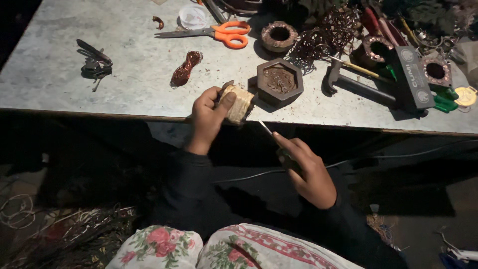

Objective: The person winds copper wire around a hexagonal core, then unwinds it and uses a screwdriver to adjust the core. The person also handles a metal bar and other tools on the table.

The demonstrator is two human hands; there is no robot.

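scissors (219, 33) behind hexagonal block (279, 81) (on table (59, 79))

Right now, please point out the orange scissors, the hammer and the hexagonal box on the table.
orange scissors (230, 34), head view, on the orange handles.
hammer (334, 74), head view, on the dark metal head.
hexagonal box (279, 79), head view, on its inside filling.

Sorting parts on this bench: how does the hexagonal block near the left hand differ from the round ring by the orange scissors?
The hexagonal block has six flat dark sides; the round ring is circular with a coppery rim. The hexagonal block's centre looks filled with brownish material, while the round ring's centre is an open dark hole. The hexagonal block lies near the table's front edge, beside the left hand; the round ring lies farther back, beside the orange scissors. Both lie flat on the grey table.
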